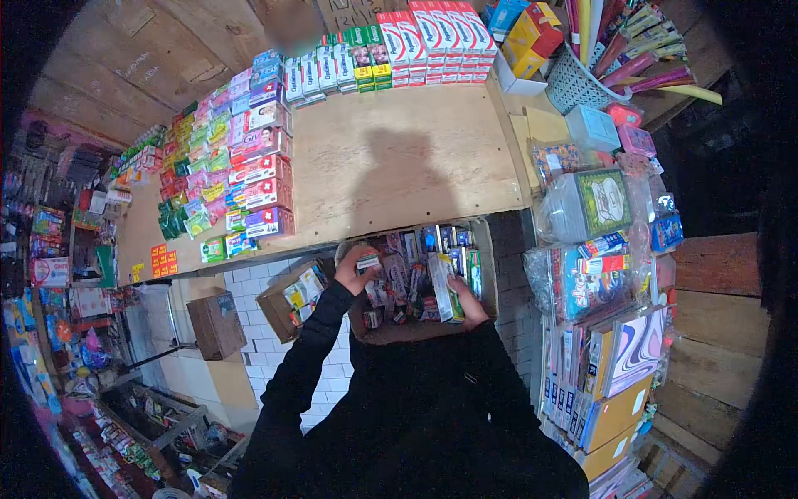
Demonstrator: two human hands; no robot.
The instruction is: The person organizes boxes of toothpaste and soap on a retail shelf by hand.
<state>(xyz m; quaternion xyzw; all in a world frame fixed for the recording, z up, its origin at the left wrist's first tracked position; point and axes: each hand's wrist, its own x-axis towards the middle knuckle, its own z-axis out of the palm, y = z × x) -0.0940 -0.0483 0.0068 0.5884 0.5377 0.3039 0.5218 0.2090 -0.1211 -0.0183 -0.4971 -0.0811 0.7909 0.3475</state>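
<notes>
A cardboard box (391,334) full of small packaged goods is in front of my body, against the counter's near edge. At its left side my left hand (356,270) is closed around a small white-and-green carton (367,263). My right hand (467,306), inside the box on the right, grips a long, pale carton (441,283) that looks like a toothpaste box, with a yellow-green carton (451,311) against it. Between the hands lie several jumbled small packs (401,279). Dark blue and white cartons (451,239) stand at the box's far right.
Boxed soaps (262,193) stand in rows on the left of the wooden counter (332,166). Stacked toothpaste cartons (436,41) line its back. A second cardboard box (291,301) is below left. At right are a basket (573,79), wrapped goods (594,204) and notebooks (636,349).
</notes>
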